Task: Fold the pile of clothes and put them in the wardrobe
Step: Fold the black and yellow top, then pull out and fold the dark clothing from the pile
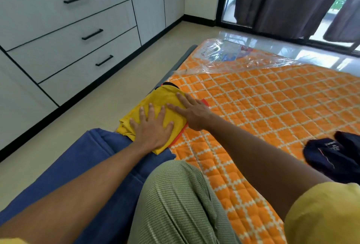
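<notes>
An orange quilted bedspread with white lattice lines [263,107] covers the right. Crumpled clear plastic wrapping [224,53] lies at its far end. Dark brown curtains [282,0] hang at far right. A blue padded cushion [78,162] lies near left.

Head view, looking down-forward, close over bed [272,107].

bare forearms [87,177] running back from the fingers [151,110] to short yellow sleeves: right sleeve [321,216] broad and loose, left sleeve [9,241] only a sliver. farther back from the fingertips, pale green waffle-textured legwear [175,204].
</notes>
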